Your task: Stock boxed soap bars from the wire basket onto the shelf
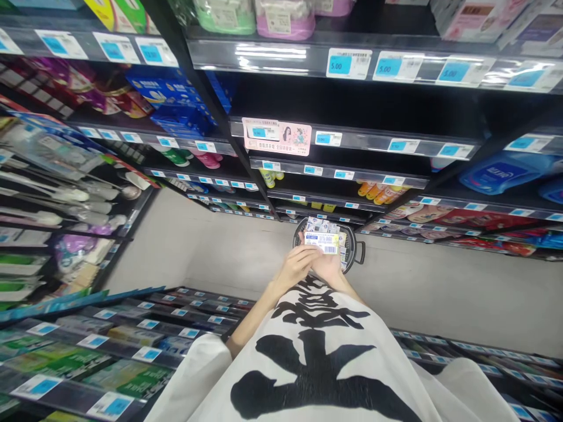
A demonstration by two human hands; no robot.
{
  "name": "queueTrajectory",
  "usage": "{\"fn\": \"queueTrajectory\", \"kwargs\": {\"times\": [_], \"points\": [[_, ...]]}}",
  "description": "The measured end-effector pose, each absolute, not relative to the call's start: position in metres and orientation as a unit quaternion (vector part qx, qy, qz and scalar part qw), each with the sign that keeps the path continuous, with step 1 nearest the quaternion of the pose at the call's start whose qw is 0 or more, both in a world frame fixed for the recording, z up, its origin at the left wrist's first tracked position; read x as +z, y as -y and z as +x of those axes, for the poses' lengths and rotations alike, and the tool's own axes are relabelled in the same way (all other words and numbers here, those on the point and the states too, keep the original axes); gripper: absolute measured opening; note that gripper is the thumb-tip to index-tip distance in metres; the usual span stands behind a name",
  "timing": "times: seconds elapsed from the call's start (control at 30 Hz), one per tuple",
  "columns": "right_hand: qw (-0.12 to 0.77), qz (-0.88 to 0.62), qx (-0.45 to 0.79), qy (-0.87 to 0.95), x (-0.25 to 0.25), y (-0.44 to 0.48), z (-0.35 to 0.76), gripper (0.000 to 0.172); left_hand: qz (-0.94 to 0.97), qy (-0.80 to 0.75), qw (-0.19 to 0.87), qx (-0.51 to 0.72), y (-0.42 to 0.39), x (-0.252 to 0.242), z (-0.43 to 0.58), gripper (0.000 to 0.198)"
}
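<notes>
My left hand (298,262) and my right hand (326,265) meet close in front of my chest, both closed around a small white and blue boxed item (322,242) with a barcode label. Directly beyond the hands, on the grey floor, sits a dark round shopping basket (357,245) holding several small packs. The fingers of both hands curl under the box, the left from the side, the right from below. My white shirt with large black characters fills the lower middle of the view.
Dark store shelves with blue price tags surround me: bottles and packets on the left (65,193), a pink sign (277,136) on the middle shelf ahead, blue detergent bags (505,171) at the right. Low shelves of boxed goods (109,351) run along the bottom. The aisle floor (211,246) lies between.
</notes>
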State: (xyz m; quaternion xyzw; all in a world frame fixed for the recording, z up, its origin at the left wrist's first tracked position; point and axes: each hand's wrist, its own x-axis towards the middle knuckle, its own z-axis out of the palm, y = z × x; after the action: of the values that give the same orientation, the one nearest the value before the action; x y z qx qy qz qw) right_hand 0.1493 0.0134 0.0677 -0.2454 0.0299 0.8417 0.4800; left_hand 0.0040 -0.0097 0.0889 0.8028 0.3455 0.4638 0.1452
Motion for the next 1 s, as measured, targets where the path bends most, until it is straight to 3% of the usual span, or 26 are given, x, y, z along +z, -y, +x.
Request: {"fn": "queueTrajectory", "kwargs": {"times": [0.43, 1.0], "points": [[0.481, -0.267, 0.835, 0.005, 0.067, -0.010, 0.148, 0.061, 0.808, -0.351, 0.116, 0.459, 0.010, 0.093, 0.003, 0.031], [0.477, -0.204, 0.854, 0.030, 0.062, -0.005, 0.147, 0.041, 0.812, -0.362, 0.114, 0.443, 0.019, 0.090, -0.002, 0.033]]}}
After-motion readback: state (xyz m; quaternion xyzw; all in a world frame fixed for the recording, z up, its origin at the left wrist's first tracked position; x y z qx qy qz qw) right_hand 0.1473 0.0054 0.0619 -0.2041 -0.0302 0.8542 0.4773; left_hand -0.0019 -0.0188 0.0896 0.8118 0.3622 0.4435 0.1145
